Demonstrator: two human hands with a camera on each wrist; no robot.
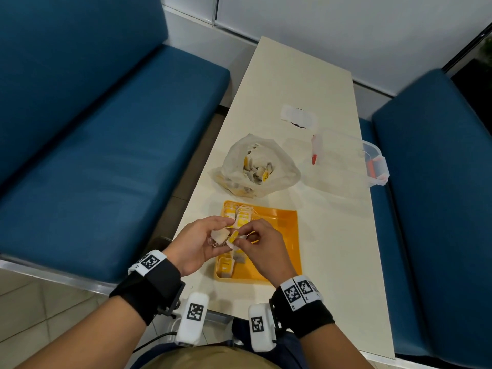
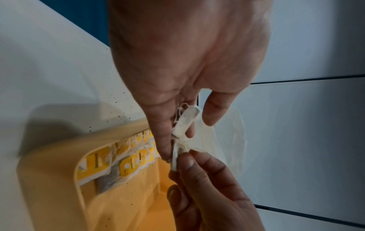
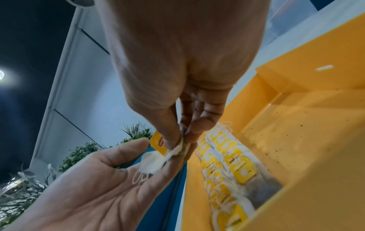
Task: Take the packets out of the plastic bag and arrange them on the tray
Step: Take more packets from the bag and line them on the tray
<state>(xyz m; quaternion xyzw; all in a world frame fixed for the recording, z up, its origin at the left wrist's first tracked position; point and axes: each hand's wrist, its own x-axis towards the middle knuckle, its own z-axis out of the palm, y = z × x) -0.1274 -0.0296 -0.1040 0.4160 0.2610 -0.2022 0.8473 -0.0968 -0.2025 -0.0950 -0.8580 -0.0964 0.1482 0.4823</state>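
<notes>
Over the near left part of the yellow tray (image 1: 288, 235), my left hand (image 1: 221, 237) holds a small bunch of white tea-bag packets (image 1: 219, 235) with loose strings. My right hand (image 1: 241, 237) pinches one packet with a yellow tag (image 1: 233, 237) at the edge of that bunch. The right wrist view shows thumb and forefinger pinching the packet (image 3: 176, 150) above my left palm (image 3: 98, 187). Rows of yellow-tagged packets (image 3: 227, 164) lie along the tray's left side. The translucent plastic bag (image 1: 255, 166), open with several packets inside, sits just beyond the tray.
A clear lidded plastic box (image 1: 346, 161) with red clips stands right of the bag, at the table's right edge. A white wrapper (image 1: 298, 117) lies farther back. Blue benches (image 1: 106, 155) flank the narrow cream table (image 1: 332, 249). Dark specks dot the tray floor (image 3: 296, 140).
</notes>
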